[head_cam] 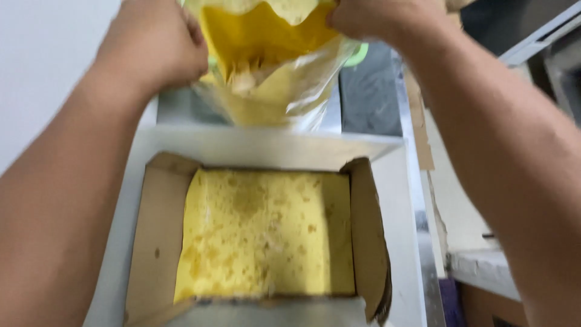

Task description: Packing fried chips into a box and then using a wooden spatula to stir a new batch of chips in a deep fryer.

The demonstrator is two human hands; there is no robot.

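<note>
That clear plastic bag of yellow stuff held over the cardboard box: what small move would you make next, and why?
Probably lower the clear plastic bag toward the open cardboard box. Both hands, left hand and right hand, grip its top directly above the box, where a yellow spongy sheet already lies flat.

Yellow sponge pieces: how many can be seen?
2: one sponge slab lying flat in the open cardboard box, one sponge piece in the clear plastic bag. More may be hidden.
</note>
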